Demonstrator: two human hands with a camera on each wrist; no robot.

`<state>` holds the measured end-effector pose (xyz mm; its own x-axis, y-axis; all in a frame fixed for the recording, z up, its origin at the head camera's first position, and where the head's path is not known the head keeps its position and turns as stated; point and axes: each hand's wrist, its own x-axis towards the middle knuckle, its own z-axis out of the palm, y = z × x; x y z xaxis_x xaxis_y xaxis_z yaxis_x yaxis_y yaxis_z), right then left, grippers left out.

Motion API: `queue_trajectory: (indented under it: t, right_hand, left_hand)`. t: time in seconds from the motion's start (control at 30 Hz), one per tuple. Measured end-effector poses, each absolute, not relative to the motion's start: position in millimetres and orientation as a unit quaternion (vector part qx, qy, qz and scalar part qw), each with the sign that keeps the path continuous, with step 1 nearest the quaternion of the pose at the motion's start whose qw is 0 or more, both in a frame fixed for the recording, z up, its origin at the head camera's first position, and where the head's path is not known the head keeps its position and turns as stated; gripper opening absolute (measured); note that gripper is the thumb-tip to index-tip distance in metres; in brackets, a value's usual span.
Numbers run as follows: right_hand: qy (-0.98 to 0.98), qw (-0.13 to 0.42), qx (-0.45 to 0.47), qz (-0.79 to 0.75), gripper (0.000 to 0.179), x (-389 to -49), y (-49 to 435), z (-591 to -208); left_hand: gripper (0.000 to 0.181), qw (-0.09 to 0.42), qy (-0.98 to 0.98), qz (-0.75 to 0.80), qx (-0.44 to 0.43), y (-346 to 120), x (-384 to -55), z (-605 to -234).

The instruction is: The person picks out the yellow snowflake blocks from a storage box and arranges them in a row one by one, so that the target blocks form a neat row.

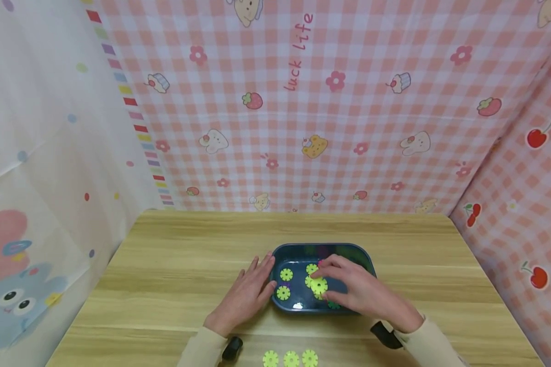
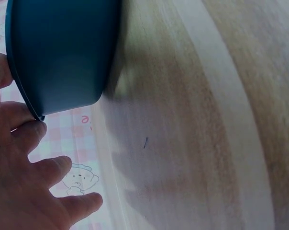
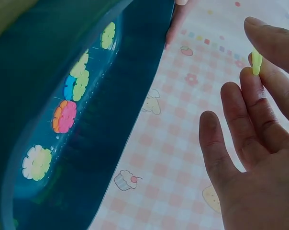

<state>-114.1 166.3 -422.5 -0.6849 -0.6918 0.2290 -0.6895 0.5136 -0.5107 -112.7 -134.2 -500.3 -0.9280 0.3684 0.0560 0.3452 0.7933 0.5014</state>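
Note:
A dark blue tray (image 1: 282,306) with rounded corners holds several notched plastic discs. Most are yellow-green, such as the disc (image 1: 286,274) near its left wall; pink, orange and blue ones show in the right wrist view. My left hand (image 1: 246,293) lies at the tray's left end, its fingers extended and spread, with fingertips right at the rim (image 2: 21,91). Over the tray, my right hand (image 1: 365,288) pinches a yellow-green disc (image 1: 319,285) between thumb and fingers. That disc appears edge-on in the right wrist view (image 3: 257,62).
Three yellow-green discs, including the middle one (image 1: 291,359), form a row on the wooden table (image 1: 174,275) in front of the tray. A pink checked cloth (image 1: 275,127) hangs behind the table, with more cloth at both sides.

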Motion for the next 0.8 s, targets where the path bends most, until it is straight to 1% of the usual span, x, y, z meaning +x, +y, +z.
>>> queue_trajectory:
  t: [0.2,0.57,0.7,0.8]
  right_hand:
    - [0.864,-0.023,-0.410,-0.291,0.036,-106,169,-425]
    - [0.849,-0.033,-0.428,-0.309,0.032,-90,173,-433]
    - [0.842,-0.028,-0.433,-0.320,0.031,-82,174,-438]
    - [0.839,-0.011,-0.432,-0.331,0.035,-75,174,-443]
  left_hand:
    - [0.061,0.026,0.946,0.262,0.188,-135,-113,-500]
    - [0.061,0.028,0.947,0.263,0.185,-134,-113,-498]
    - [0.060,0.026,0.948,0.258,0.187,-134,-113,-498]
    - [0.060,0.024,0.948,0.255,0.190,-134,-113,-499]
